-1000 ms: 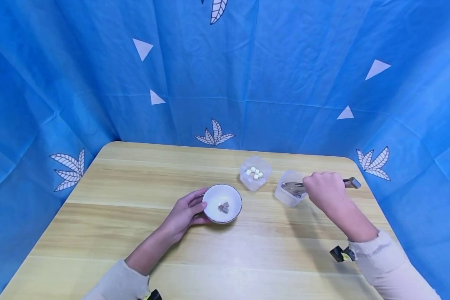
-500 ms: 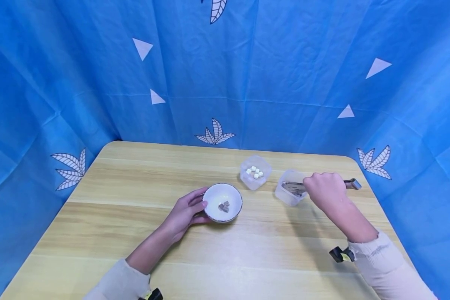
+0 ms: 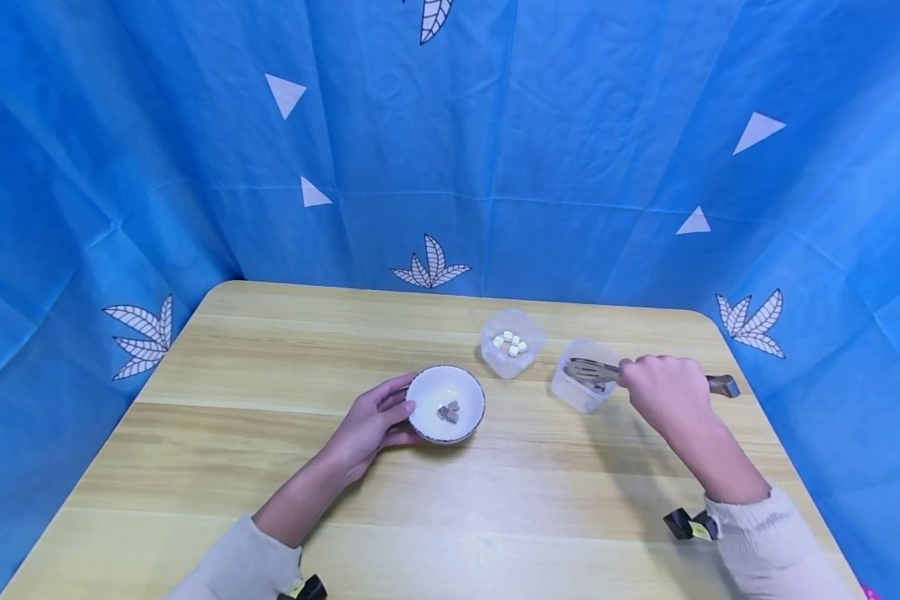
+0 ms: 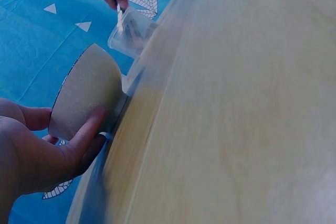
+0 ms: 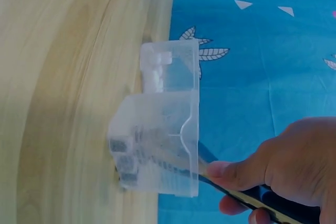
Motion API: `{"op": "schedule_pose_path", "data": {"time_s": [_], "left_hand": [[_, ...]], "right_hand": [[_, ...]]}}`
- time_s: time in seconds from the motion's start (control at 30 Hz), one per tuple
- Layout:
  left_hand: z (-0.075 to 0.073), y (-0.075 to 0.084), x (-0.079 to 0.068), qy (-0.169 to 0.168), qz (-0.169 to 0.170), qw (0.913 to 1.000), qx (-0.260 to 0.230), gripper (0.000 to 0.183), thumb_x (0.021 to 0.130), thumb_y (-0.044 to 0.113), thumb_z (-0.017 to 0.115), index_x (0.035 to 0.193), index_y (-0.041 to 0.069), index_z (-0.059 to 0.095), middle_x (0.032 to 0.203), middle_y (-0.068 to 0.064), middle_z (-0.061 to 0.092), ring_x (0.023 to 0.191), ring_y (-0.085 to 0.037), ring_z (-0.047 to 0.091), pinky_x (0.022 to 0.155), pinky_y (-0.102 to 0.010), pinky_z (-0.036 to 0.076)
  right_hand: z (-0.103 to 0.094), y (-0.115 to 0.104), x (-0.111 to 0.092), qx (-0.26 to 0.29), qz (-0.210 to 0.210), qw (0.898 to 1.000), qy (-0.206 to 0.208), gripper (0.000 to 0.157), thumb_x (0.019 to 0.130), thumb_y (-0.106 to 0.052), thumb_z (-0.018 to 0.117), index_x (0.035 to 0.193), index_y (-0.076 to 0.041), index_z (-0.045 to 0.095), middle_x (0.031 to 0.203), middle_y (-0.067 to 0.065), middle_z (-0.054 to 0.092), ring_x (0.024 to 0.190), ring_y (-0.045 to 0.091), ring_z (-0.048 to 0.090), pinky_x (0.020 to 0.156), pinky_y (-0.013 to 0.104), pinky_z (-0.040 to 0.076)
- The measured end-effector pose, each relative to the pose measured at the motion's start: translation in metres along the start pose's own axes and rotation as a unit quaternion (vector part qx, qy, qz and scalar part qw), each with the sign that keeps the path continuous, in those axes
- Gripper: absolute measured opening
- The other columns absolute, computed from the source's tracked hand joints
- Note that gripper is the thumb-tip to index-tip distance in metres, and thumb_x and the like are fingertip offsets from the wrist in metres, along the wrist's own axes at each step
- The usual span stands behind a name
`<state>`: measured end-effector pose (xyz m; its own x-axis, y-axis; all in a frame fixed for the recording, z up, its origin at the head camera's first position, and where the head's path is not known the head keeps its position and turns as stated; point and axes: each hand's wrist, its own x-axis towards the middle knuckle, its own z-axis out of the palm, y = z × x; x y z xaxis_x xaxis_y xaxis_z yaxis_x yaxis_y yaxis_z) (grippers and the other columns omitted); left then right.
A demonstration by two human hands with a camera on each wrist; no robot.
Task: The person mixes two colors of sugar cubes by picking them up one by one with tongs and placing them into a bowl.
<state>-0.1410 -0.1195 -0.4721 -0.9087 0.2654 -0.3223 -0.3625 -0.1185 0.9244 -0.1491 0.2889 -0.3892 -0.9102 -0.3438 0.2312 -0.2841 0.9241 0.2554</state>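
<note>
In the head view, my left hand holds a white bowl with a dark speckled rim by its left side. Several small brown cubes lie in its bottom. My right hand grips metal tongs with slotted ends, which point left into a clear plastic container. The right wrist view shows dark cubes through the container's wall near the tong ends. Whether the tongs pinch a cube cannot be made out.
A second clear container with several white cubes stands left of and behind the first, near it. All of this is on a light wooden table. Blue patterned cloth hangs behind the table and along its sides.
My right hand has shifted slightly right and nearer to me, and the tongs have drawn back a little with it. The left hand and bowl stay where they were.
</note>
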Motion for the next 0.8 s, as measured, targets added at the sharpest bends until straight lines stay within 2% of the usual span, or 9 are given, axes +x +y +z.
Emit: {"op": "schedule_pose_path", "data": {"time_s": [0.13, 0.27, 0.57, 0.73, 0.8], "left_hand": [[-0.001, 0.0, 0.0, -0.001, 0.0, 1.0, 0.0, 0.056, 0.105, 0.004, 0.056, 0.158, 0.012, 0.041, 0.157, -0.023, 0.046, 0.119, -0.027, 0.066, 0.092, -0.043, 0.066], [-0.001, 0.0, 0.0, 0.003, 0.0, 1.0, -0.002, 0.054, 0.105, 0.004, 0.055, 0.157, 0.012, 0.043, 0.156, -0.023, 0.047, 0.118, -0.027, 0.066, 0.091, -0.044, 0.066], [0.001, 0.002, 0.0, 0.0, -0.005, 1.0, -0.002, 0.055, 0.105, 0.003, 0.054, 0.158, 0.014, 0.043, 0.157, -0.02, 0.047, 0.119, -0.027, 0.066, 0.093, -0.044, 0.066], [0.0, 0.001, 0.0, -0.001, -0.005, 1.0, -0.003, 0.054, 0.105, 0.004, 0.054, 0.157, 0.014, 0.042, 0.157, -0.021, 0.047, 0.118, -0.026, 0.067, 0.092, -0.043, 0.066], [0.0, 0.001, 0.0, 0.001, -0.006, 1.0, -0.004, 0.054, 0.105, 0.004, 0.054, 0.157, 0.015, 0.043, 0.157, -0.02, 0.048, 0.118, -0.026, 0.067, 0.092, -0.043, 0.066]], "right_hand": [[0.004, 0.0, -0.004, -0.006, 0.0, 0.999, 0.053, 0.024, 0.09, -0.022, 0.081, 0.074, -0.01, 0.066, 0.052, -0.003, 0.038, 0.049, 0.013, 0.026, 0.039, 0.026, 0.017], [0.007, 0.0, -0.009, 0.003, -0.003, 0.995, 0.101, 0.027, 0.089, -0.02, 0.08, 0.073, -0.01, 0.062, 0.051, -0.003, 0.033, 0.047, 0.012, 0.022, 0.041, 0.025, 0.011], [0.013, -0.001, -0.019, 0.024, 0.021, 0.989, 0.142, 0.021, 0.087, -0.02, 0.082, 0.079, -0.01, 0.066, 0.05, -0.003, 0.032, 0.045, 0.013, 0.023, 0.041, 0.025, 0.01], [0.015, -0.003, -0.024, 0.041, 0.035, 0.985, 0.166, 0.014, 0.087, -0.022, 0.082, 0.085, -0.011, 0.073, 0.049, -0.003, 0.038, 0.043, 0.014, 0.023, 0.039, 0.026, 0.01], [0.016, -0.005, -0.026, 0.056, 0.047, 0.983, 0.17, 0.012, 0.088, -0.022, 0.081, 0.088, -0.012, 0.075, 0.051, -0.001, 0.045, 0.043, 0.015, 0.025, 0.038, 0.026, 0.011]]}}
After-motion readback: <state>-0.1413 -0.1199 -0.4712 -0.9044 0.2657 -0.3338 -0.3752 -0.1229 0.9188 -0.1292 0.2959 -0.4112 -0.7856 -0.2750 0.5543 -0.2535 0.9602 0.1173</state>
